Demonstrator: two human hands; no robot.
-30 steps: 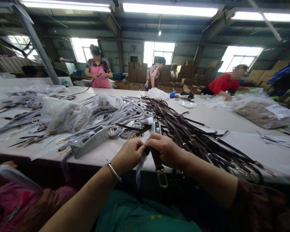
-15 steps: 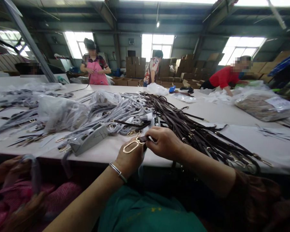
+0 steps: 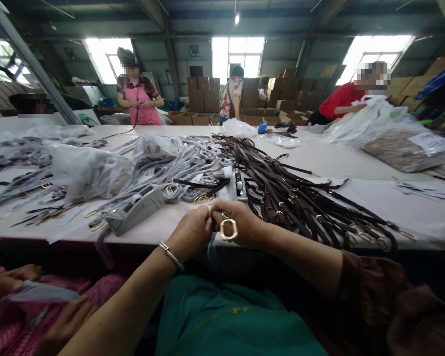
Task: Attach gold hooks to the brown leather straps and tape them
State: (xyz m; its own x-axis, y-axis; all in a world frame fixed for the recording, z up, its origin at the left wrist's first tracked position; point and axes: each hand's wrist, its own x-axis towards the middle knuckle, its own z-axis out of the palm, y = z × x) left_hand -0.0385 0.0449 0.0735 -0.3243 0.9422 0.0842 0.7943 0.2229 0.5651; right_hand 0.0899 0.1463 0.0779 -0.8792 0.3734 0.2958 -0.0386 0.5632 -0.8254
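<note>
My left hand (image 3: 191,232) and my right hand (image 3: 244,222) meet at the table's front edge, fingers closed and touching. Between them is a dark brown strap, mostly hidden by my fingers. Its gold metal ring (image 3: 229,238) hangs in front of my right hand. A pale translucent strip (image 3: 211,249) dangles below my hands. Just beyond stands a grey tape dispenser (image 3: 240,190), and several gold clasps (image 3: 203,199) lie near my fingertips. A heap of dark brown straps (image 3: 292,198) with gold hardware spreads behind and to the right.
Grey-wrapped straps (image 3: 193,160) and a clear plastic bag (image 3: 92,173) cover the table's left half. Another grey tape dispenser (image 3: 135,212) stands at the front left. A neighbour's hands (image 3: 66,316) are at lower left. Workers stand across the table; a filled bag (image 3: 404,151) lies far right.
The gold hardware has shifted from over my left hand to in front of my right. My hands are closer together. The worker in red has lifted some plastic bags.
</note>
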